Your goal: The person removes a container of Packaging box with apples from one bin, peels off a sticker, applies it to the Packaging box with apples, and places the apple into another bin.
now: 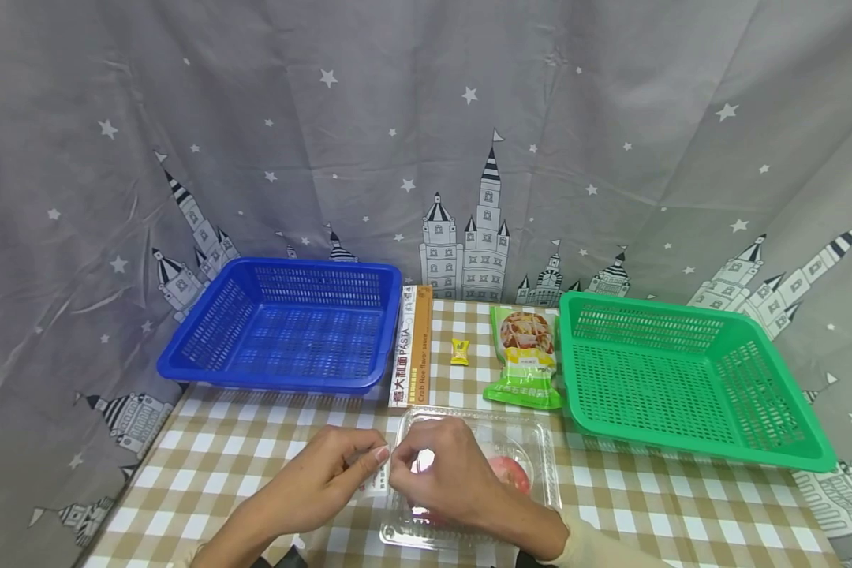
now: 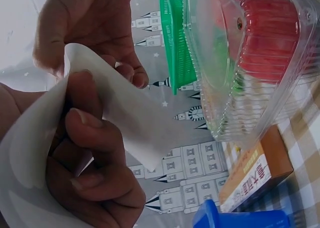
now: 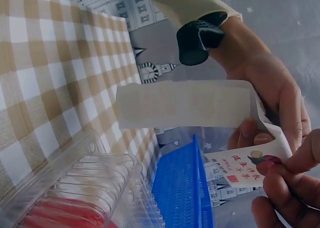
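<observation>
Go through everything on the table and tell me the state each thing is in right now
Clear clamshell box: closed, red fruit inside.
Label strip: held between left hand and right hand.
Blue basket: empty.
Green basket: empty.
Pasta box: lying flat.
Green snack pouch: lying flat.

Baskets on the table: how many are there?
2. The blue basket sits at the back left beside the pasta box; the green basket sits at the right beside the green snack bag. None looks hidden.

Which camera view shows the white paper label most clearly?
The right wrist view: the label spreads out, its printed end pinched by fingers. The left wrist view shows only its blank curled side. In the head view the hands hide almost all of it.
</observation>
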{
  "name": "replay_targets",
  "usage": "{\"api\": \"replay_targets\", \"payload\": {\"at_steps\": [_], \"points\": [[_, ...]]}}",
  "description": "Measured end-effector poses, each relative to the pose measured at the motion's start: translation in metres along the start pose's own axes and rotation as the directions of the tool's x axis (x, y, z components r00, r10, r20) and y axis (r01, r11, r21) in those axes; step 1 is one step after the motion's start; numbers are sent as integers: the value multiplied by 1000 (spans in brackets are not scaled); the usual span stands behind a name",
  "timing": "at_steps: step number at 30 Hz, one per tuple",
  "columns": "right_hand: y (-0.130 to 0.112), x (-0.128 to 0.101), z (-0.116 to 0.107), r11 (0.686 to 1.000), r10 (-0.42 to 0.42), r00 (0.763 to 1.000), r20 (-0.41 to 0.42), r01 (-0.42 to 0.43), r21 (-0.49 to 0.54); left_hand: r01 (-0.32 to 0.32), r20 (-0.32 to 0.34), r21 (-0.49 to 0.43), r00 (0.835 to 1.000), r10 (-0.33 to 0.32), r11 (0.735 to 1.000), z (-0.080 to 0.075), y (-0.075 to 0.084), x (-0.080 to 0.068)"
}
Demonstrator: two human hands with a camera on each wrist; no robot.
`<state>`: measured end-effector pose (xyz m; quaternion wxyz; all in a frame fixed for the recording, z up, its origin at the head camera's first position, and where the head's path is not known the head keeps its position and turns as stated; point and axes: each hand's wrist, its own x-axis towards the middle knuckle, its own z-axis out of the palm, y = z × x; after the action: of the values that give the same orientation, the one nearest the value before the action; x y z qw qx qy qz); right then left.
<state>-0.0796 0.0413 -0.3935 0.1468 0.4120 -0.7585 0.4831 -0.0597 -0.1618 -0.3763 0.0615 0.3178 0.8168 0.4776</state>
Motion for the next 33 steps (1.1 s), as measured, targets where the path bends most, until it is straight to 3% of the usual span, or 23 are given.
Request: {"api": "replay_targets", "payload": {"at_steps": [6, 15, 22, 33], "points": [[1, -2, -2, 991, 76, 996, 51, -81, 108, -7, -20, 55, 1000, 8, 998, -1, 1, 0], [0, -4, -3, 980, 120, 989, 91, -133, 151, -27, -38, 127, 999, 32, 992, 1, 3, -1], [0, -2, 0, 988, 105, 993, 47, -109, 112, -74, -57, 167, 995, 85, 983, 4, 4, 0], [3, -3, 6, 998, 57, 996, -71, -55, 26, -90, -76, 203, 991, 108, 975, 6, 3, 3]]}}
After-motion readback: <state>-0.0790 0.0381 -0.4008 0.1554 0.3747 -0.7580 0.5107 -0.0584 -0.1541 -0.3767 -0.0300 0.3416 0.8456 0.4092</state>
